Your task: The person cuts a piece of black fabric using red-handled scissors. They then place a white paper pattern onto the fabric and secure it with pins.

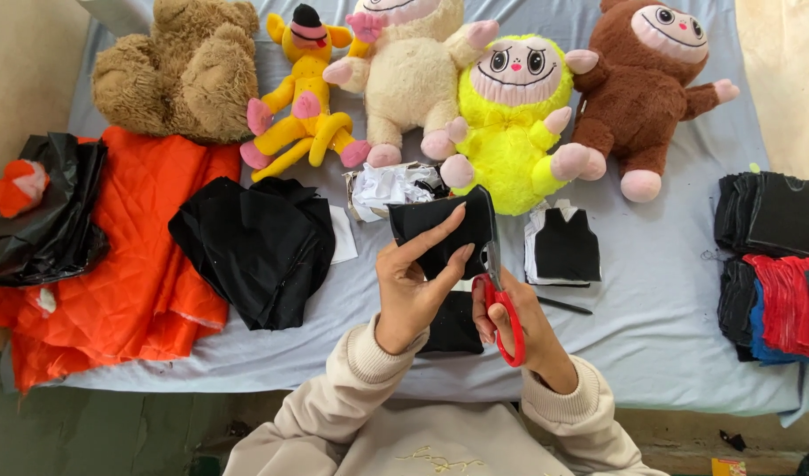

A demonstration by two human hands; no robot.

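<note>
Grey sheet (669, 291) w/ plush toys at far edge; orange quilted fabric (131, 256) at left. Centre: black fabric piece (439, 231) is pinched by L hand (409, 286); red-handled scissors (503, 308) are gripped by R hand (528, 330), blades at fabric's right edge.

This looks like a small home toy-making workplace. A cloth-covered table (669, 291) carries a row of finished plush toys (510, 123), stacked cut fabric pieces (770, 264), orange quilted cloth (149, 256) and red-handled scissors (503, 308).
</note>
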